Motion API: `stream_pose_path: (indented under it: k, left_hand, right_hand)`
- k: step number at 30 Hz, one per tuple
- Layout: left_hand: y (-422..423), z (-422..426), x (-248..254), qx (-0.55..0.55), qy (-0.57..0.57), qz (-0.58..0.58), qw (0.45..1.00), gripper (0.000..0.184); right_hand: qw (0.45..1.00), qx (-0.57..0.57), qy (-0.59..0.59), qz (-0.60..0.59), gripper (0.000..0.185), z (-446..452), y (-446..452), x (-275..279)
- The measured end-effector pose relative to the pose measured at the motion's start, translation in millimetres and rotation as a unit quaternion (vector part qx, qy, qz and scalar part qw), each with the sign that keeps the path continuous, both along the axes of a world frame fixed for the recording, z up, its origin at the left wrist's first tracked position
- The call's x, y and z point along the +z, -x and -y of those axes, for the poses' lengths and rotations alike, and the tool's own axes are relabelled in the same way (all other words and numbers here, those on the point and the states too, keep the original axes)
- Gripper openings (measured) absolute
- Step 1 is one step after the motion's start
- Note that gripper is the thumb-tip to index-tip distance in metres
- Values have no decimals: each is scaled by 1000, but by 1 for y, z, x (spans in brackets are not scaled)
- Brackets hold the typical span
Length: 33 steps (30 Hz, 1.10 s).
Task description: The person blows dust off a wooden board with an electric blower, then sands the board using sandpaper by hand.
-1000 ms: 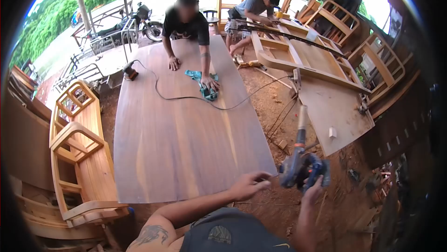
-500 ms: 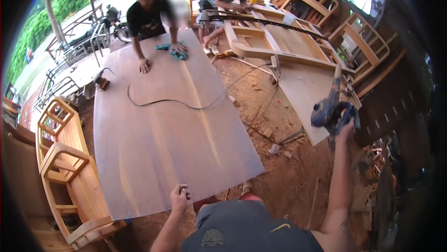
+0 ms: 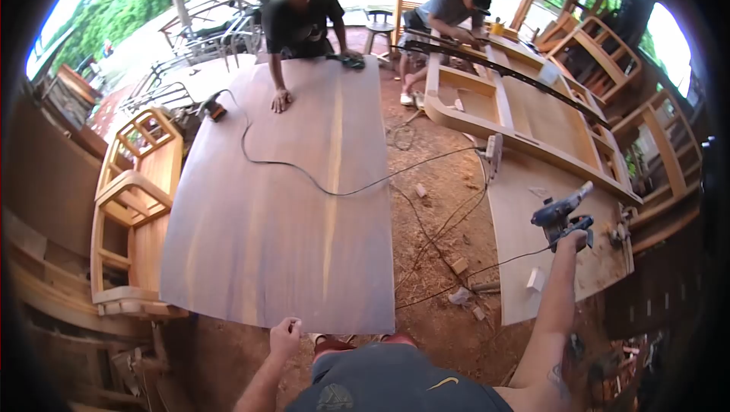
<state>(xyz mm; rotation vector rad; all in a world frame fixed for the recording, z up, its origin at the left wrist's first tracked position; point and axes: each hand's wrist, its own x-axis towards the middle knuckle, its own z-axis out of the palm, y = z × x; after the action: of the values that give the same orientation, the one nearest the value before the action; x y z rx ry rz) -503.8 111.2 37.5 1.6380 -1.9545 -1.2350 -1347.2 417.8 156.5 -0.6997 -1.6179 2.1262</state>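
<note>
My right hand is closed around the handle of a dark blue electric blower, held out to the right over a pale plywood sheet. Its nozzle points away and to the right, and a thin cord trails from it. My left hand is at the near edge of a large wooden panel, fingers curled; whatever they may hold is too small to make out. A power sander rests at the panel's far left, its black cord running across the surface.
Across the panel, a co-worker leans with one hand flat on it and the other at a dark cloth. Another person bends over a wooden frame. A wooden bench stands left. Cords and offcuts litter the dirt floor.
My view has shifted, so the panel looks straighter. The blower's nozzle has swung from upward to up and right. The co-worker's cloth has moved towards the panel's far right edge.
</note>
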Motion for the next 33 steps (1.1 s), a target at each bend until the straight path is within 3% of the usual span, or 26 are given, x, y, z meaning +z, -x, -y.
stream_pose_path:
  k: [3, 4, 11, 18, 21, 24, 27, 30, 33]
  left_hand:
    - [-11, -27, 13, -18, 22, 82, 996, 22]
    - [-14, -36, 25, -3, 19, 101, 995, 21]
    - [-75, -76, 14, 73, -49, 266, 960, 33]
    - [-100, -113, 13, 99, -131, 295, 941, 35]
    - [-94, -116, 22, 89, -137, 316, 935, 34]
    - [-99, -116, 12, 124, -157, 270, 942, 32]
    - [-95, -111, 15, 112, -137, 274, 945, 31]
    - [-79, -108, 33, 112, -138, 282, 943, 33]
    - [-77, -108, 26, 121, -158, 272, 942, 33]
  right_hand:
    - [997, -1, -58, 47, 36, 12, 2, -2]
    - [974, 28, -195, 107, 38, 0, 22, -20]
    - [943, 24, -282, 177, 36, -26, 84, -62]
    - [990, -54, -35, 122, 36, -24, 104, -67]
    - [980, -21, -144, 136, 38, -37, 124, -95]
    - [984, -14, -125, 122, 39, -42, 132, -105]
    - [971, 10, -200, 131, 41, -41, 125, -96]
    - [989, -24, -65, 129, 44, -43, 143, -97]
    - [990, -16, -62, 124, 45, -45, 144, -91]
